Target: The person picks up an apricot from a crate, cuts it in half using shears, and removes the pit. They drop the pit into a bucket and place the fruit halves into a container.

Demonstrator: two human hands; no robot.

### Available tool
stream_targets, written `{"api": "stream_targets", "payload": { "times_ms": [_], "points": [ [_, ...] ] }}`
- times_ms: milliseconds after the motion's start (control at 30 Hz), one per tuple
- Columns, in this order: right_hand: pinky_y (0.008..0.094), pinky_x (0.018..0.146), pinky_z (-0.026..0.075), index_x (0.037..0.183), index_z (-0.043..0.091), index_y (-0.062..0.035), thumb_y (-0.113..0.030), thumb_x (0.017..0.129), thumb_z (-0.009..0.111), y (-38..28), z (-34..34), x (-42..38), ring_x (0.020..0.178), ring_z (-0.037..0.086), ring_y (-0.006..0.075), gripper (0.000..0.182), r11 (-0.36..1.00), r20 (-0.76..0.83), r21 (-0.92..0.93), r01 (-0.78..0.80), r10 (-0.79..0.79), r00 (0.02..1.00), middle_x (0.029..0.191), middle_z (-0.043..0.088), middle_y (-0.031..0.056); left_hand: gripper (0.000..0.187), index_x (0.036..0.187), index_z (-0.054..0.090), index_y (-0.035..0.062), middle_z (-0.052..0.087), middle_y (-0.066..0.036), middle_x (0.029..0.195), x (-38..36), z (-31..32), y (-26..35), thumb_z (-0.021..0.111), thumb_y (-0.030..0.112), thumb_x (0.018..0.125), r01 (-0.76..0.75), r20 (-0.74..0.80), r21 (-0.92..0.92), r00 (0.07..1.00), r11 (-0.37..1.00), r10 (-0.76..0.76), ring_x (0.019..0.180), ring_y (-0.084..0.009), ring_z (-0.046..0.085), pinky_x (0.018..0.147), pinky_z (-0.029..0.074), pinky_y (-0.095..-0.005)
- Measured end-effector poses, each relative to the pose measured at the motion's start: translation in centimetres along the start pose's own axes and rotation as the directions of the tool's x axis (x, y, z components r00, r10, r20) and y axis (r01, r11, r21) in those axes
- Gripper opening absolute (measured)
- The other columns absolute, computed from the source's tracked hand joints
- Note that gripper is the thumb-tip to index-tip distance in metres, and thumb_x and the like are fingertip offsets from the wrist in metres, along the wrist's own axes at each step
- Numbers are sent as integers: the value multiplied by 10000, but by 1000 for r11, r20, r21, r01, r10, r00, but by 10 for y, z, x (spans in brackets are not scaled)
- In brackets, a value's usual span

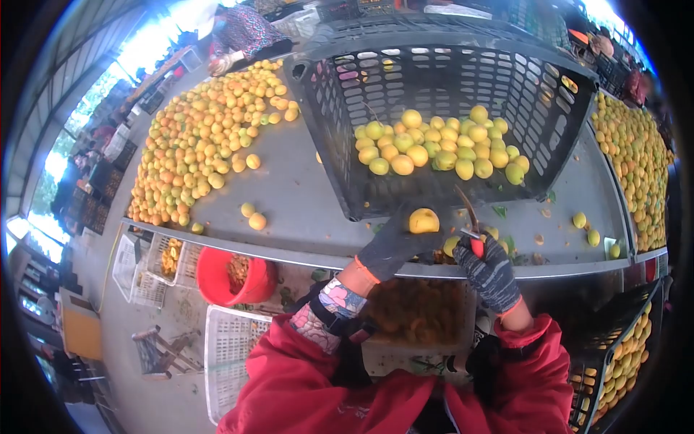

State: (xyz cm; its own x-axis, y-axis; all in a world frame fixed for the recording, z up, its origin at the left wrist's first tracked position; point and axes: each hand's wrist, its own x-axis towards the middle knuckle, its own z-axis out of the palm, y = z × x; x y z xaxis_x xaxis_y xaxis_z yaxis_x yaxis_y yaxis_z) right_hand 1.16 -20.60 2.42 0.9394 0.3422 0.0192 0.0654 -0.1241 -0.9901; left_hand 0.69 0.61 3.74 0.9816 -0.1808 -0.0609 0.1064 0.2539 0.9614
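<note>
My left hand point(390, 244), in a dark glove, is closed around a round yellow-orange fruit point(424, 220) that shows a dark mark near its top. In my right hand point(489, 276), gloved in mottled grey, is a red-handled curved knife point(471, 214), its thin blade pointing up and slightly left. Both hands are above the front edge of the grey table point(289, 195). Just beyond them a black plastic crate point(434, 195) lies tilted with its open side toward me, holding many yellow and greenish fruits point(441, 145). A few fruits lie partly hidden behind my right hand.
A large fruit pile point(195, 137) covers the table's left; another pile point(632, 166) lies beyond the divider at right. Below stand a red bucket point(210, 271) with scraps, white baskets point(217, 362), a small stool point(163, 354) and a full black crate point(600, 362). A person point(246, 32) works at far left.
</note>
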Motion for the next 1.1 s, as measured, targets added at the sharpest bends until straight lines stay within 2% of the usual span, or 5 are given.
{"api": "stream_targets", "payload": {
  "times_ms": [133, 200, 333, 500, 1100],
  "points": [
    [310, 646, 461, 937, 573, 16, -111, 875, 671, 30, 6, 2, 709, 556, 152, 172, 992, -75, -119, 42, -52, 996, 756, 578, 61, 473, 1283, 456, 44, 588, -85, 1096, 3, -11, -20, 669, 61, 861, -130, -28, 361, 988, 923, 150, 916, -177, 616, 757, 545, -337],
    [334, 656, 474, 974, 579, 37, -109, 872, 672, 30, 6, 2, 713, 579, 206, 201, 998, -112, -54, 22, -27, 993, 774, 597, 104, 425, 1279, 461, 30, 581, -92, 1127, 3, -10, -16, 625, 61, 888, -323, 129, 847, 896, 422, 426, 971, -206, 618, 799, 544, -376],
    [365, 669, 491, 1038, 589, 56, -97, 865, 671, 53, 2, -1, 727, 610, 278, 245, 992, -82, -75, 105, -111, 990, 805, 622, 153, 455, 1278, 469, 25, 567, -101, 1174, 10, -20, -31, 651, 59, 863, -76, 16, -271, 996, 959, 84, 1072, -218, 589, 899, 511, -394],
    [392, 687, 502, 1086, 575, 73, -108, 862, 675, 46, 2, -8, 759, 633, 320, 304, 912, 146, -336, 237, -198, 969, 851, 635, 183, 554, 1307, 458, 37, 553, -101, 1195, 5, -27, -27, 715, 84, 819, -235, -38, 274, 966, 932, 255, 1110, -185, 549, 967, 461, -346],
    [456, 703, 499, 1132, 551, 113, -129, 863, 665, 41, 14, -15, 831, 616, 413, 378, 778, 186, -511, 366, -316, 931, 944, 610, 264, 596, 1312, 504, 27, 557, -94, 1243, -2, -31, -10, 763, 141, 789, -315, 7, 481, 935, 818, 356, 1127, -188, 545, 961, 451, -331]
  ]
}}
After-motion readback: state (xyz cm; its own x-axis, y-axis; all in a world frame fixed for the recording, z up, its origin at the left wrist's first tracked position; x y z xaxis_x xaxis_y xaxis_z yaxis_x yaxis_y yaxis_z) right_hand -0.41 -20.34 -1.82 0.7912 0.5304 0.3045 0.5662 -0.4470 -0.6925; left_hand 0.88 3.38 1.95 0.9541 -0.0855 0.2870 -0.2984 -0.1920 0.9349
